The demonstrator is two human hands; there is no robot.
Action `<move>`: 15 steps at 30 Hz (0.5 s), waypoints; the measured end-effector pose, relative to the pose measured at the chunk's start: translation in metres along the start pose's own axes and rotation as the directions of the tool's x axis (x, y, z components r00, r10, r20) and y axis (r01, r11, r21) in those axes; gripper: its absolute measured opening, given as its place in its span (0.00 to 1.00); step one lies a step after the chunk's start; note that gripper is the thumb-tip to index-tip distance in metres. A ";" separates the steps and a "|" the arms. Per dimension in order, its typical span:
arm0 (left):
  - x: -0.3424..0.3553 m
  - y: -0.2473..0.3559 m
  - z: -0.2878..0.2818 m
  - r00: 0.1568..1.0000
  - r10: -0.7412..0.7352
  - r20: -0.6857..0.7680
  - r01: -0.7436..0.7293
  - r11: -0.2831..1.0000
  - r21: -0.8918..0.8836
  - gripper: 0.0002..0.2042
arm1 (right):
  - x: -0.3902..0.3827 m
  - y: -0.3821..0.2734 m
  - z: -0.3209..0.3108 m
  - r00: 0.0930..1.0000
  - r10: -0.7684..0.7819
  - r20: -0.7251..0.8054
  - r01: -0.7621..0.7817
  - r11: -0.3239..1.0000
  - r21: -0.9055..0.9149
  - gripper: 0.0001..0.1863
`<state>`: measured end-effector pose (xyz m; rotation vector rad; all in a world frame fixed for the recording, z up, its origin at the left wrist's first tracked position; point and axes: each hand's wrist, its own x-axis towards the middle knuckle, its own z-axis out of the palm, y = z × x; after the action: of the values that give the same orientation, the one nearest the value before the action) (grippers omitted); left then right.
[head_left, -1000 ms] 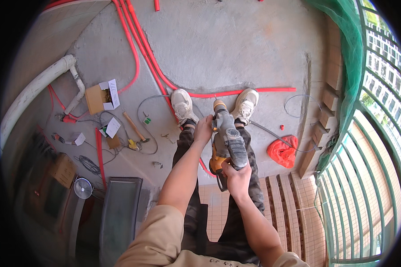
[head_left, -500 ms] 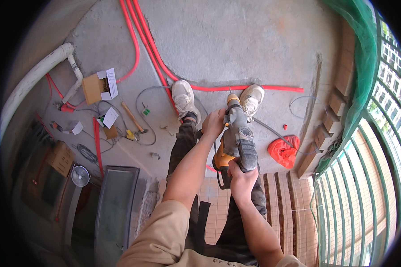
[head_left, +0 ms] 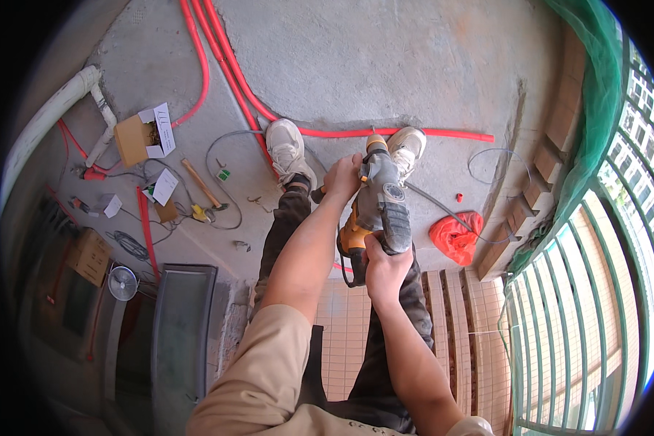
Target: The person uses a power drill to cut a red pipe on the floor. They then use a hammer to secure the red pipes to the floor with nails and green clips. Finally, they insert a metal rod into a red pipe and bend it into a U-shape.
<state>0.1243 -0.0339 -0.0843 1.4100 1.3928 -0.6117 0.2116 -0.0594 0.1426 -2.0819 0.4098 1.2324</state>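
Observation:
A grey and orange hammer drill (head_left: 384,192) is in both my hands, pointing away from me between my shoes. My left hand (head_left: 343,178) is closed round its side handle, near the front. At the back, my right hand (head_left: 386,269) wraps the rear grip; whether a finger presses the trigger is hidden. The drill's thin bit appears beside a red conduit (head_left: 327,133) that runs across the concrete floor past my shoes. I cannot tell whether the tip touches the conduit or floor.
To the left lie an open cardboard box (head_left: 132,139), a hammer (head_left: 203,185), cables and a small fan (head_left: 123,283). A red plastic bag (head_left: 455,238) lies right, near bricks along the edge. Green netting (head_left: 596,94) and a railing (head_left: 559,312) stand beyond.
The whole view has shifted, so the floor things appear slightly higher and further left. Both hands keep their hold on the drill, which also sits a little higher in the picture.

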 end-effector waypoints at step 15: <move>0.005 -0.009 0.019 0.969 0.188 -0.157 -0.178 0.981 0.081 0.07 | 0.010 0.023 -0.001 0.999 -0.010 -0.038 0.006 0.993 -0.117 0.08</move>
<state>0.1226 -0.0505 -0.0987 1.6522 1.3601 -0.4329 0.2036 -0.0762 0.1256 -2.2076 0.3538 1.2396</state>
